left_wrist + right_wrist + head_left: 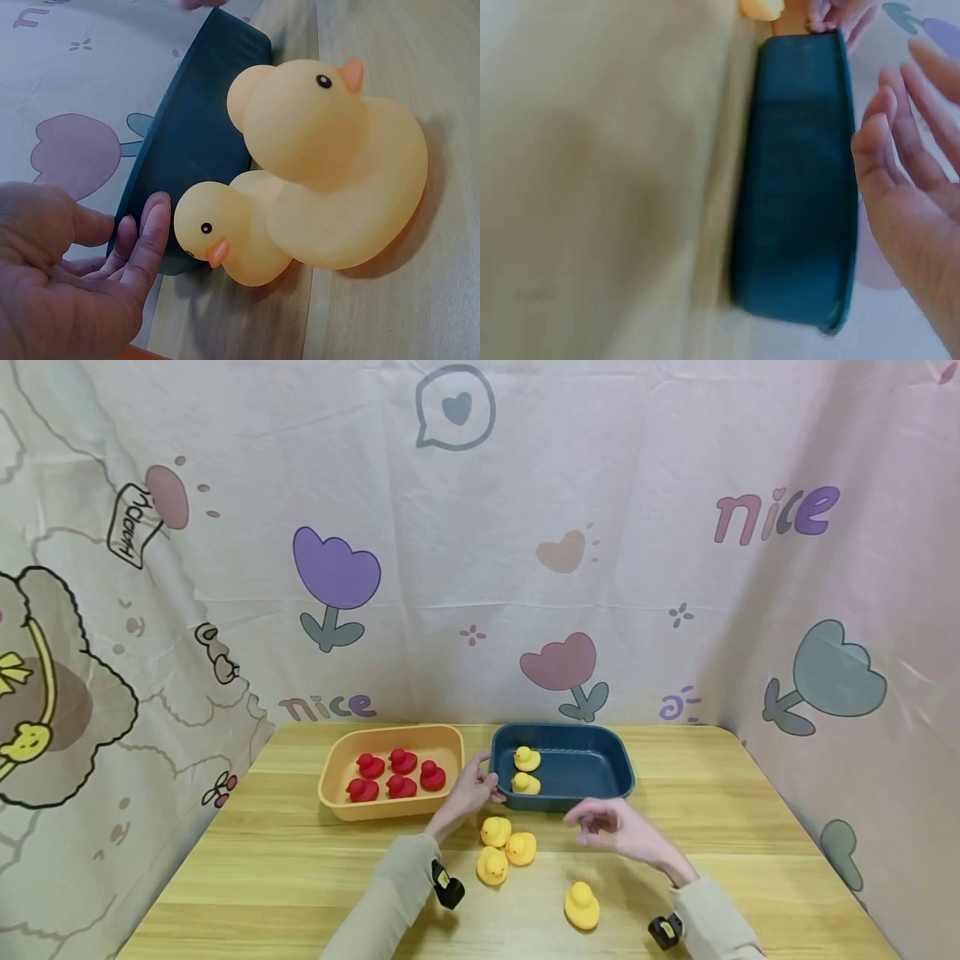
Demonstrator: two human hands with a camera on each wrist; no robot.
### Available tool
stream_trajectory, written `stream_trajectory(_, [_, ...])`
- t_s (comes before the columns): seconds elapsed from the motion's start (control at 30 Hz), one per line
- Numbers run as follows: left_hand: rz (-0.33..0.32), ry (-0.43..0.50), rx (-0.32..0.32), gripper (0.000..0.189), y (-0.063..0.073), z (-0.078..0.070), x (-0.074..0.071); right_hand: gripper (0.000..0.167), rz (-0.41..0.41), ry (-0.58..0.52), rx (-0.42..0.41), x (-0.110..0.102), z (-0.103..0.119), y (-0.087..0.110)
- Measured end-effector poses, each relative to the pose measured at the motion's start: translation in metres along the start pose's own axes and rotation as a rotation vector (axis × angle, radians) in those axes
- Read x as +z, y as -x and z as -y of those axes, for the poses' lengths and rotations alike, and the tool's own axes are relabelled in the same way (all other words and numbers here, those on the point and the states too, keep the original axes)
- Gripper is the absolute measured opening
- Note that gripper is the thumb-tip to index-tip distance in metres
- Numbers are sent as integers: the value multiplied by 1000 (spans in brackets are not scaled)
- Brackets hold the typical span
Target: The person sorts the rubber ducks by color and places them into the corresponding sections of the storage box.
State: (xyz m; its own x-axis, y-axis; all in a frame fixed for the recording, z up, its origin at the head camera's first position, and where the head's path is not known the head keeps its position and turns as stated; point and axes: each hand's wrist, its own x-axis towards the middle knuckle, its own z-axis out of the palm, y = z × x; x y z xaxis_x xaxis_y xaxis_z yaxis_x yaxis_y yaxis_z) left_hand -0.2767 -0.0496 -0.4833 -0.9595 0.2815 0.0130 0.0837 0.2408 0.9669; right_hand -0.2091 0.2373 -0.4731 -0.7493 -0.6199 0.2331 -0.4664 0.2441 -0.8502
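My left hand (471, 785) holds the left end of the dark blue bin (585, 802), fingers against its outer wall and thumb at the rim in the left wrist view. Two yellow rubber ducks (527, 759) sit at that end inside the bin. My right hand (618, 828) hovers just in front of the bin's near right side, fingers loosely bent and holding nothing. Three yellow ducks (492, 866) stand grouped on the table near my left wrist. A single yellow duck (582, 907) lies closer to me, below my right hand in the head view.
Left of the blue bin stands an orange bin (360, 812) with several red rubber ducks (402, 787) in it. Both bins are near the back edge of the wooden table (255, 868). A printed curtain (450, 527) hangs behind and at the sides.
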Motion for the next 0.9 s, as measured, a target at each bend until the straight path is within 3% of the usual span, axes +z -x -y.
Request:
stream_trajectory(0.23, [-5,-11,5,53,0,-1,1,30,169,-145,-3,-1,-7,21])
stream_trajectory(0.5, [-8,-7,-4,54,1,-1,2,37,237,-228,29,0,-12,30])
stream_trajectory(0.73, [-2,-6,-5,53,-1,0,1,37,291,-274,-2,4,-16,29])
stream_trajectory(0.9, [-1,-7,-9,54,-2,0,1,37,322,-290,60,6,-18,29])
